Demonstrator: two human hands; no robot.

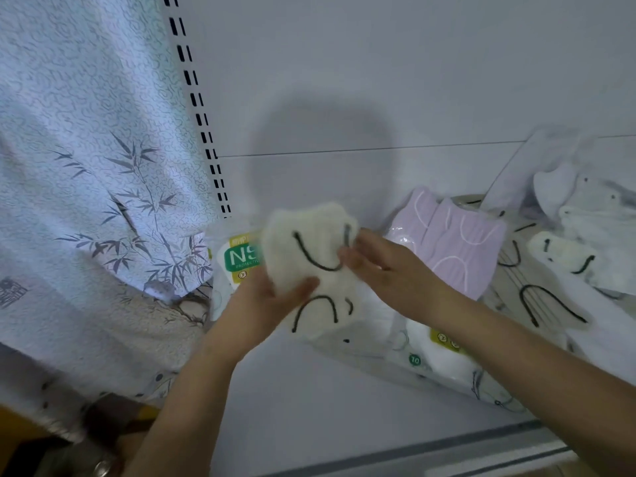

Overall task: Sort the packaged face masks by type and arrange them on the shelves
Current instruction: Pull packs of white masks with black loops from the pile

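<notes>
- left hand [266, 297] fingers grip cream masks [309, 256]; right hand [385, 266] fingers pinch their edge.
- bare shelf [309, 390] below the fingers; purple pack [457, 242] just right.

White shelf back panel [395, 80] with a round shadow, slotted upright [203, 122], bamboo-print curtain [86, 149] at left

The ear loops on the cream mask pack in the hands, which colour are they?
Black, seen in the head view on the cream mask pack.
</notes>
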